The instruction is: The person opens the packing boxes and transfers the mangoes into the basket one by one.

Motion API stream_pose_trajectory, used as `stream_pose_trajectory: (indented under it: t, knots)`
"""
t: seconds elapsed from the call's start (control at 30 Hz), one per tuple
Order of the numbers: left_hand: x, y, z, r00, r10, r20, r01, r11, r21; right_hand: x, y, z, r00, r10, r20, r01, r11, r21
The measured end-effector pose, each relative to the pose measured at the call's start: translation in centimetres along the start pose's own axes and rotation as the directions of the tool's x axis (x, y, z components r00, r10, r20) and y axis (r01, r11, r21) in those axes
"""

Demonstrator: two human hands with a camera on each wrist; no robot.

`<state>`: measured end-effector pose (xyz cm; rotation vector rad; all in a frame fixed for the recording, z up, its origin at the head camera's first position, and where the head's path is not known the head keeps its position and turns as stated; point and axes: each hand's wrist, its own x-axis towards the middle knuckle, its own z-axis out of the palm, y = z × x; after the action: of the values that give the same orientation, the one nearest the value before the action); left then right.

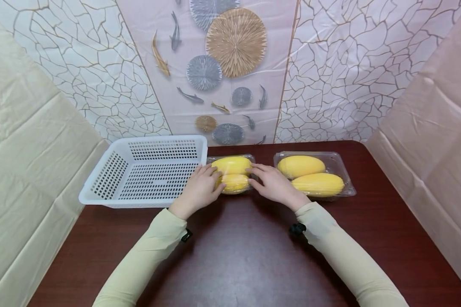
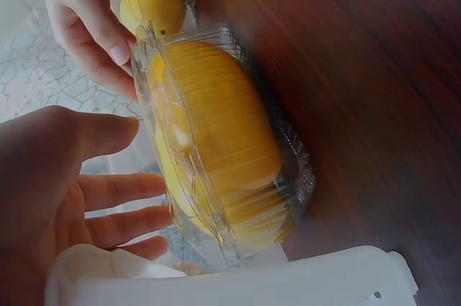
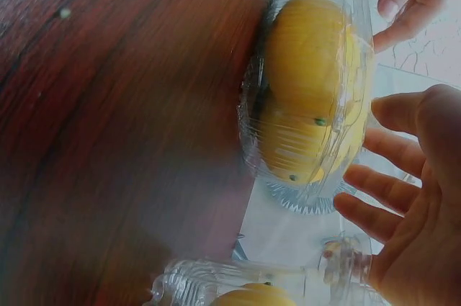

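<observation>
Left hand [image 1: 198, 190] and right hand [image 1: 273, 184]: fingers relaxed, flanking the near clamshell [image 1: 232, 174] at frame centre, no grip | white basket [image 1: 146, 170] centre-left holds nothing | second clamshell [image 1: 315, 175] centre-right untouched | packing not started

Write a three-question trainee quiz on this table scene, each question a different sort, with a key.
1. True or false: the white basket holds a yellow fruit.
2. How many clear packs of yellow fruit stand on the table? A) one B) two C) three
3. Fill in: the left hand and right hand flank the pack next to the ______.

Key:
1. False; the basket shows no fruit inside.
2. B; the nearer pack sits between the hands, the second pack lies to its right.
3. Basket. Both hands' fingers look straight at the pack's sides, not curled round it.
</observation>
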<state>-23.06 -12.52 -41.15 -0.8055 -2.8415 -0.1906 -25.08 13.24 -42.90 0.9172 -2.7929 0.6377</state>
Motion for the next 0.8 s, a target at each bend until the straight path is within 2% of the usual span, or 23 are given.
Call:
stream_pose_trajectory:
  t: [0.13,0.43,0.8]
  knots:
    - [0.1,0.2,0.1,1.0,0.009,0.006,-0.009,1.0,0.005,-0.2,0.1,-0.2,1.0,0.005,0.007,-0.005,1.0,0.018]
    - [0.5,0.9,0.4,0.997,0.069,-0.025,-0.069,0.998,0.014,-0.9,0.8,-0.8,0.998,0.041,0.055,-0.044,0.998,0.047]
    - [1.2,1.9,0.6,0.996,0.088,0.0,-0.088,0.996,0.027,-1.8,1.5,-1.7,0.996,0.061,0.065,-0.064,0.997,0.042]
